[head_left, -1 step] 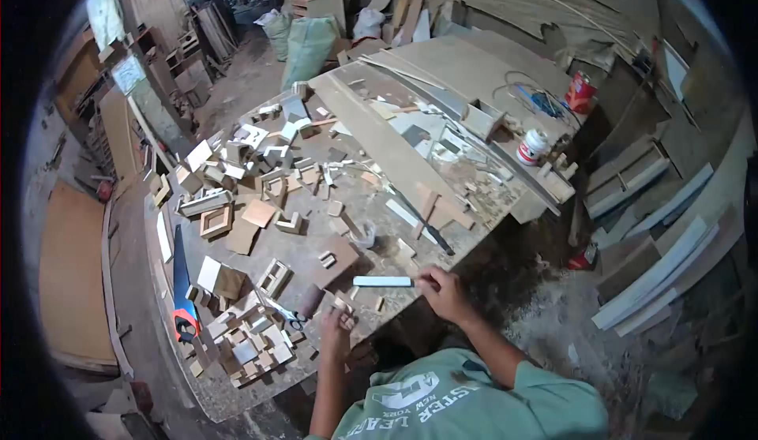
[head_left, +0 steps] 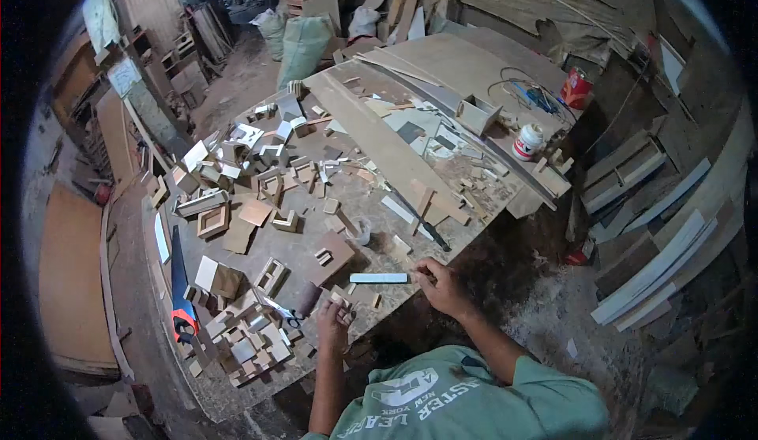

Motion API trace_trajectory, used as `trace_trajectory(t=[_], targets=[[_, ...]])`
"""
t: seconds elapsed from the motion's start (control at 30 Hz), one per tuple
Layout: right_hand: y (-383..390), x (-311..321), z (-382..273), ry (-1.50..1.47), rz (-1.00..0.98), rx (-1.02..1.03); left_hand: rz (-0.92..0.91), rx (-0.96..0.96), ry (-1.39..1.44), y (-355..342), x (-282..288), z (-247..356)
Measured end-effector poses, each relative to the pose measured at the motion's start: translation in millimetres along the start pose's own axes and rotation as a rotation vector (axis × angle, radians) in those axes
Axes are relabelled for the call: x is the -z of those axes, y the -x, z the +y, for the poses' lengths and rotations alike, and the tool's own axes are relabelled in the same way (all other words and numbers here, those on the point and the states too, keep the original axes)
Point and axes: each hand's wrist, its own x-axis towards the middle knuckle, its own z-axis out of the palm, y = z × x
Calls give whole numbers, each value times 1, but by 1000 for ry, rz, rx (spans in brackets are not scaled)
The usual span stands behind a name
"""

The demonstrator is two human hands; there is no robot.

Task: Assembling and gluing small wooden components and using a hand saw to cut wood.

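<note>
My left hand (head_left: pixel 334 322) is closed at the table's near edge, its fingers pinching a small pale wooden piece (head_left: pixel 339 299). Beside it lies a dark brown cylindrical roll (head_left: pixel 308 299). A narrow white-topped strip (head_left: pixel 379 278) rests across the table in front of me. Just off the strip's right end, my right hand (head_left: pixel 444 288) has its thumb and forefinger parted, apparently with nothing between them. A flat brown board (head_left: pixel 335 257) with a small slotted wooden piece (head_left: pixel 323 258) on it lies behind the strip. Scissors (head_left: pixel 280 310) lie left of the roll.
Many small wooden blocks (head_left: pixel 249 345) crowd the worktable's near left, beside a handsaw (head_left: pixel 181 282) with an orange-and-black handle. Small wooden boxes (head_left: pixel 213 220) fill the far left. A long plank (head_left: pixel 387 144) crosses the table. A white tub (head_left: pixel 529 142) and red can (head_left: pixel 575 89) stand at right.
My right fingers have parted and drawn slightly away from the strip's end. The strip stays almost where it was. My left hand keeps its hold, and the whole view has shifted a little.
</note>
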Motion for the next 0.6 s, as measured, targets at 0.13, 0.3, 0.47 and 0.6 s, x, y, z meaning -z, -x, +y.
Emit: trace_trajectory(t=[0.13,0.3,0.47,0.6], targets=[[7,13,-17,48,66,54,-14,-47,5,14,-38,6],[41,42,-23,123,54,212,-29,-9,119,31,-60,-24],[97,75,-13,75,4,239,-114,21,64,82,-90,-49],[148,89,1,7,38,113,-67,72,-42,125,-103,-71]])
